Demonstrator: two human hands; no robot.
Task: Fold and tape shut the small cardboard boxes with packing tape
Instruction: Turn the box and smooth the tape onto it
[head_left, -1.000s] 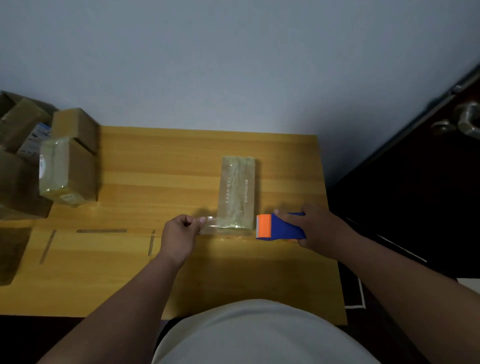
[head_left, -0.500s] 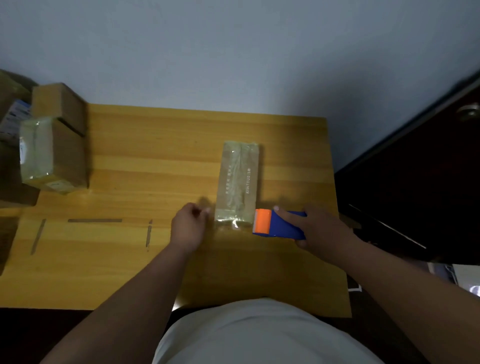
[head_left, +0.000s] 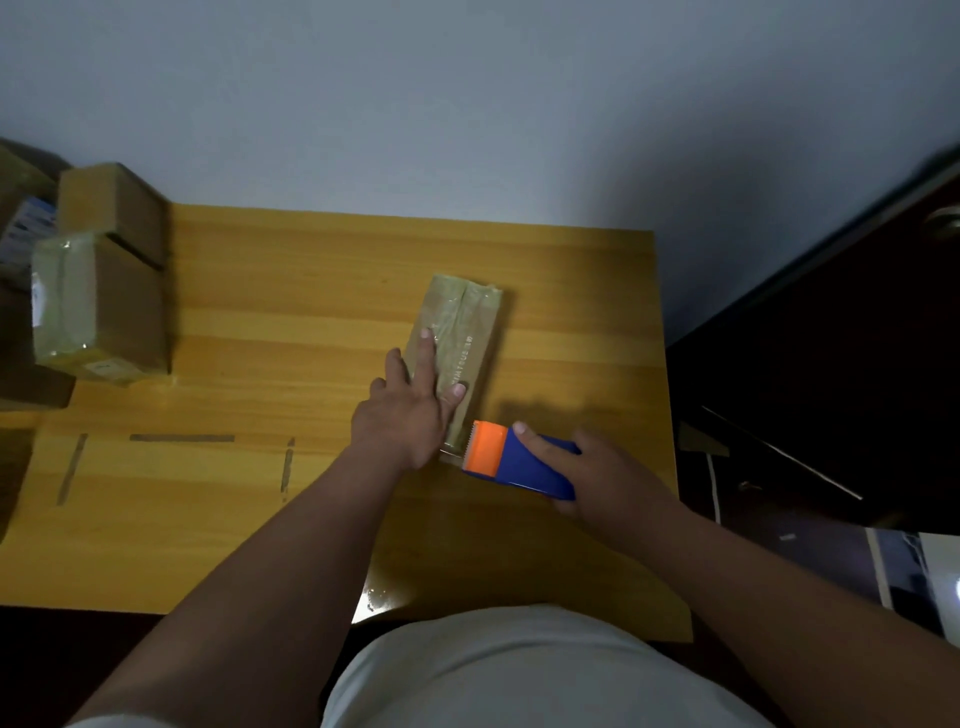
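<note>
A small flat cardboard box (head_left: 470, 322), wrapped in shiny clear tape, lies lengthwise at the middle of the wooden table (head_left: 311, 291). My left hand (head_left: 405, 410) lies flat on the box's near left part, fingers spread and pressing down on the tape. My right hand (head_left: 608, 478) grips a blue tape dispenser (head_left: 519, 462) with an orange toothed cutter, held at the box's near end. A short strip of clear tape runs from the cutter to the box.
A stack of taped cardboard boxes (head_left: 98, 296) stands at the table's left edge. Strips of tape residue (head_left: 182, 438) mark the tabletop near left. A dark door (head_left: 831, 338) stands to the right, with the table's right edge close to it.
My left hand let go of the tape end beside the box and moved up onto the box top, now flat with fingers spread. The dispenser stays at the box's near end.
</note>
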